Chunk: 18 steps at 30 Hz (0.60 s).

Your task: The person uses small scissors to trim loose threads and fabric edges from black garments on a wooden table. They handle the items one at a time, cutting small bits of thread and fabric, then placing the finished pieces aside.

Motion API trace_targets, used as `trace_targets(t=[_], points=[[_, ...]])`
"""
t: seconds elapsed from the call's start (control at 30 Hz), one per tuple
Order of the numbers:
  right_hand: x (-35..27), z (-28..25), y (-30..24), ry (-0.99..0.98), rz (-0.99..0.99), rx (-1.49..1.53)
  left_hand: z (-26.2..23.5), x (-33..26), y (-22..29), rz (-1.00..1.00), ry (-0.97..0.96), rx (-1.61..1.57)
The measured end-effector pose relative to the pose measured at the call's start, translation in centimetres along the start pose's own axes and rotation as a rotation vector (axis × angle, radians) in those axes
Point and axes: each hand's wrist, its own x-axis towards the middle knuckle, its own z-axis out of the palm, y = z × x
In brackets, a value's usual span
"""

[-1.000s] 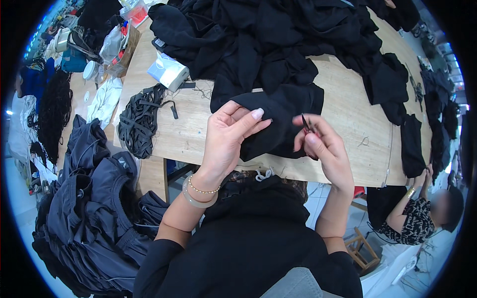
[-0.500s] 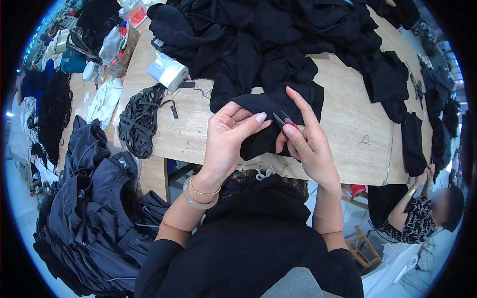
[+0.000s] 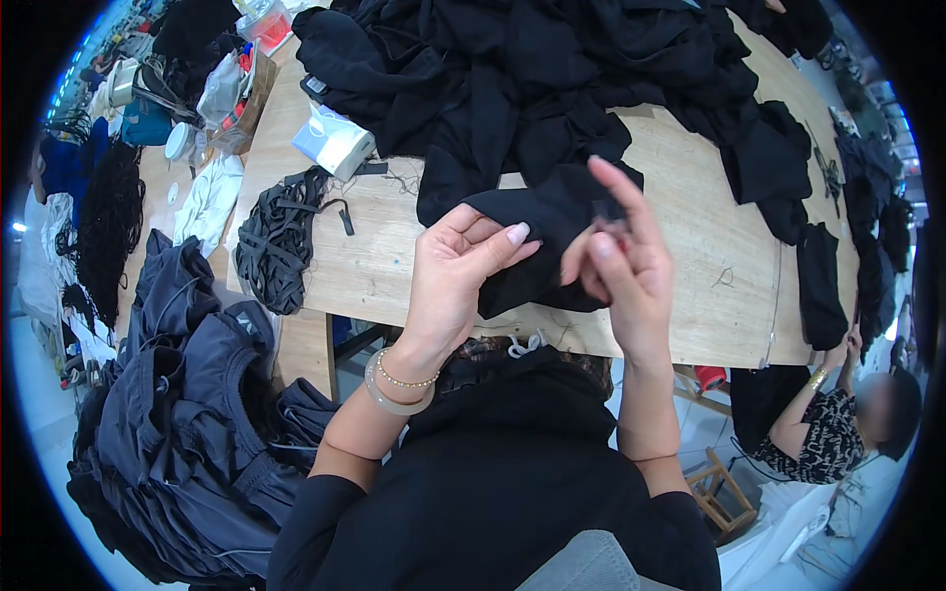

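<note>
My left hand (image 3: 445,281) pinches the edge of a black garment piece (image 3: 557,212) between thumb and fingers, holding it up over the near side of the table. To its right, my right hand (image 3: 636,281) is closed around small thread snips (image 3: 613,227) with a red part and dark blades; they are smeared by motion. The index finger stretches up past the snips. The blades are apart from the cloth edge in my left fingers. A large heap of black garments (image 3: 493,79) spreads across the table beyond both hands.
The wooden table (image 3: 705,261) bears a dark bundle of straps (image 3: 276,236), a blue and white tissue pack (image 3: 333,140) and loose threads. Dark grey garments (image 3: 197,394) pile up at my left. At the right, another person (image 3: 818,424) works by a wooden stool (image 3: 724,492).
My right hand has moved right with the snips, away from the cloth edge, and they have tilted upward. My left hand keeps its pinch on the black piece, almost unmoved.
</note>
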Motion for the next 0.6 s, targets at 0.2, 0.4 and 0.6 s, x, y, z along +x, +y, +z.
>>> trace_targets(t=[0.2,0.4,0.6], points=[[2.0,0.2,1.1,-0.025,-0.47,-0.651,0.1,0.0,0.6,-0.06,-0.015,-0.09],[3.6,0.8,3.0,-0.005,-0.553,-0.684,-0.6,0.3,0.7,-0.078,0.023,-0.031],[4.8,1.7,2.7,-0.057,-0.313,-0.537,-1.4,-0.2,1.0,0.172,0.168,0.262]])
